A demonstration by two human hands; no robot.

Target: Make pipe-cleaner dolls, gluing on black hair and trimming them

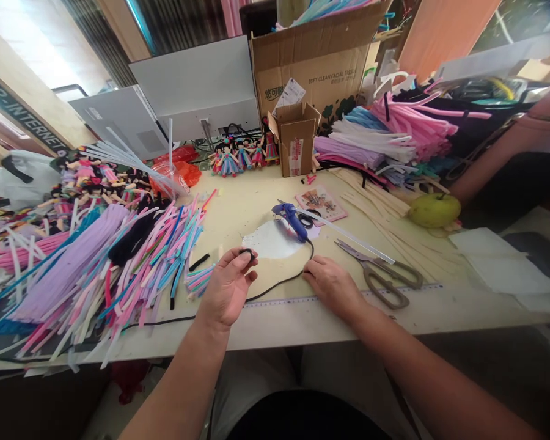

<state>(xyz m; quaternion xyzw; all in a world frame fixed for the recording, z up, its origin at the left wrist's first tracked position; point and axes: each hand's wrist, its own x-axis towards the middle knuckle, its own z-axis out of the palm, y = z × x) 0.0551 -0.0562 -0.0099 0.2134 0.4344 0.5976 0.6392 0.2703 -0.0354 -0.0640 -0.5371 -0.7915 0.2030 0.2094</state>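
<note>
My left hand (228,286) hovers palm-up over the table's front, thumb and fingers pinched on a small black ring-shaped piece (247,252). My right hand (332,284) rests knuckles-up on the table, fingers curled by the black cord (279,282) of the blue glue gun (292,219). What the right fingers hold, if anything, is hidden. The glue gun lies on a white patch just beyond both hands. A large pair of scissors (380,274) lies just right of my right hand.
A heap of coloured pipe cleaners (96,263) covers the left side. Small dolls (241,156) stand at the back, by cardboard boxes (297,143). More pipe cleaner bundles (385,131) and a green fruit (434,209) lie right. Another person's arm (508,146) reaches in from the right.
</note>
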